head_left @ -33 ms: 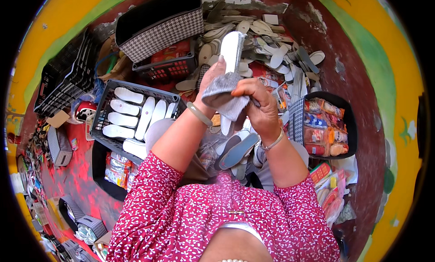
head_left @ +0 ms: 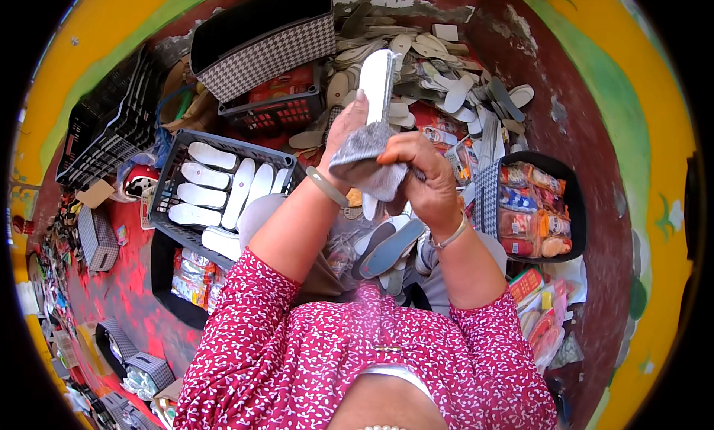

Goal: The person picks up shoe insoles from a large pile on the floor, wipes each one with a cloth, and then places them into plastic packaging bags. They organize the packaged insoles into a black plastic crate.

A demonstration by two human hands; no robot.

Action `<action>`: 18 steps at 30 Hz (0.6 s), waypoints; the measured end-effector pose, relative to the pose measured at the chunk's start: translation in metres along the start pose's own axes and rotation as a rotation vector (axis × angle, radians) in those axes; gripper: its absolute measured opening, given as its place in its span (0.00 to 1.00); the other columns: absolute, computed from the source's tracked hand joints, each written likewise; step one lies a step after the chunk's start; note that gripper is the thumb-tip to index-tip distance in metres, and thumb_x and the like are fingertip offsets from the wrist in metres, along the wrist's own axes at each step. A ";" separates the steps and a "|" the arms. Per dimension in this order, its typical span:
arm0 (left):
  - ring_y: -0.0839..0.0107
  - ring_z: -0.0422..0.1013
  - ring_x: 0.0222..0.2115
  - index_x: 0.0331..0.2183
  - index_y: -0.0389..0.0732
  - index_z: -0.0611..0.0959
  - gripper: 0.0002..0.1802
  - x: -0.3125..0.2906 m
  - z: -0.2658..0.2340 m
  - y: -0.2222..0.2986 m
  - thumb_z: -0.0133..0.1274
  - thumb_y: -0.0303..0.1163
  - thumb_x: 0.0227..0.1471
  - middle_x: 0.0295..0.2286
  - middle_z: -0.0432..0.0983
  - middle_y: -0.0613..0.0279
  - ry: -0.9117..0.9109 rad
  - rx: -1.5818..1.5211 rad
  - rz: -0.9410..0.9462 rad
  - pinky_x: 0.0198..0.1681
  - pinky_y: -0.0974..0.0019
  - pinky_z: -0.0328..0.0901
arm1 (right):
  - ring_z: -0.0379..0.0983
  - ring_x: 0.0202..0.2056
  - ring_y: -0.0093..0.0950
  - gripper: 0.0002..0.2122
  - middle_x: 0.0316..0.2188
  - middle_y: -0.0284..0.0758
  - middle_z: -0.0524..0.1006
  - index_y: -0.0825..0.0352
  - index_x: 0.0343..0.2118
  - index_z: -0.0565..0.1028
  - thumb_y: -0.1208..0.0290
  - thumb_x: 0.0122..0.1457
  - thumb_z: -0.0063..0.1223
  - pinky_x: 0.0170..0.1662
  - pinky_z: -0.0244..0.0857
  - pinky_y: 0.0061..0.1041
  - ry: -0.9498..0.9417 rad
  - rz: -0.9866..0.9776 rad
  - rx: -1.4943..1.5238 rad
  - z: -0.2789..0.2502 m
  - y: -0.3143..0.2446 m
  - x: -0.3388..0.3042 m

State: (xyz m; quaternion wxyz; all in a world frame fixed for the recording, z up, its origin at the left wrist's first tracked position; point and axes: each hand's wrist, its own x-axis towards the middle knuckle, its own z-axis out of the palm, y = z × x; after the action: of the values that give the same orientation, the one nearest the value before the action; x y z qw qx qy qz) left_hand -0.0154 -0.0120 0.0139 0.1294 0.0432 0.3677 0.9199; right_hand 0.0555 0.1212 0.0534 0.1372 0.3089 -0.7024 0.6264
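Note:
My left hand (head_left: 343,138) is closed round a white insole (head_left: 377,80), its thumb lying along the insole's edge. The insole stands up tilted in front of me, and its far edge looks fuzzy. A grey fuzzy cloth piece (head_left: 364,149) covers the insole's lower part. The fingers of my right hand (head_left: 430,173) are closed on that cloth from the right side. Below the cloth, another white end pokes out between my hands. Grey-blue insoles (head_left: 394,249) lie beneath, between my knees.
On the left a dark plastic crate (head_left: 167,184) holds several white insoles. A houndstooth box (head_left: 275,54) stands beyond it. Loose insoles (head_left: 454,95) are heaped against the far wall. At right, a houndstooth bin (head_left: 487,199) is filled with packaged goods, with colourful insoles (head_left: 547,326) nearer me.
The insole and cloth have shifted very slightly left, along with both hands. The grip looks the same.

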 end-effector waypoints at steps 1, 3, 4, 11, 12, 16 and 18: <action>0.76 0.67 0.21 0.34 0.39 0.74 0.23 -0.003 0.005 0.005 0.38 0.50 0.59 0.23 0.70 0.66 0.086 0.168 0.064 0.24 0.71 0.64 | 0.68 0.38 0.27 0.14 0.33 0.35 0.72 0.67 0.31 0.74 0.89 0.42 0.43 0.43 0.61 0.21 -0.051 -0.008 -0.058 0.000 -0.005 0.000; 0.80 0.62 0.16 0.29 0.42 0.77 0.23 0.003 0.001 0.008 0.38 0.52 0.59 0.17 0.67 0.70 0.245 0.126 0.050 0.18 0.74 0.59 | 0.68 0.36 0.30 0.15 0.32 0.35 0.72 0.67 0.30 0.75 0.89 0.38 0.44 0.41 0.62 0.25 -0.133 -0.092 -0.154 0.002 -0.011 -0.001; 0.79 0.62 0.15 0.28 0.43 0.76 0.24 0.009 -0.013 0.010 0.37 0.52 0.59 0.16 0.67 0.70 0.276 0.155 0.052 0.17 0.74 0.59 | 0.68 0.35 0.31 0.15 0.31 0.35 0.72 0.67 0.30 0.75 0.89 0.38 0.44 0.40 0.62 0.25 -0.159 -0.131 -0.177 0.006 -0.013 -0.002; 0.74 0.51 0.11 0.18 0.46 0.65 0.25 0.013 -0.017 0.013 0.36 0.53 0.58 0.12 0.54 0.70 0.505 -0.191 -0.083 0.15 0.69 0.53 | 0.68 0.38 0.34 0.12 0.35 0.35 0.72 0.66 0.33 0.75 0.82 0.41 0.51 0.41 0.64 0.29 -0.259 -0.334 -0.472 0.018 -0.006 -0.018; 0.74 0.52 0.12 0.18 0.46 0.66 0.25 0.012 -0.015 0.014 0.36 0.53 0.58 0.12 0.55 0.69 0.486 -0.197 -0.089 0.15 0.68 0.53 | 0.68 0.38 0.35 0.13 0.35 0.35 0.72 0.66 0.33 0.75 0.82 0.41 0.52 0.41 0.64 0.29 -0.244 -0.341 -0.509 0.018 -0.002 -0.020; 0.71 0.62 0.16 0.22 0.44 0.71 0.19 0.010 -0.009 0.011 0.39 0.45 0.59 0.17 0.65 0.64 0.413 -0.252 -0.189 0.19 0.67 0.61 | 0.67 0.39 0.35 0.13 0.36 0.35 0.72 0.66 0.33 0.75 0.82 0.40 0.52 0.43 0.64 0.29 -0.227 -0.348 -0.556 0.010 0.007 -0.019; 0.71 0.64 0.19 0.26 0.41 0.73 0.13 0.004 -0.004 0.016 0.42 0.37 0.56 0.19 0.66 0.64 0.370 -0.251 -0.192 0.21 0.67 0.64 | 0.68 0.39 0.35 0.13 0.35 0.35 0.72 0.66 0.32 0.75 0.82 0.40 0.52 0.43 0.64 0.29 -0.252 -0.343 -0.581 0.008 0.010 -0.018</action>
State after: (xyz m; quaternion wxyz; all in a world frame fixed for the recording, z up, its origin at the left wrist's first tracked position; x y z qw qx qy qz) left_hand -0.0238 -0.0249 0.0218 0.1511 -0.1778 0.2704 0.9341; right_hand 0.0651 0.1189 0.0339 0.2346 0.4453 -0.8005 0.3255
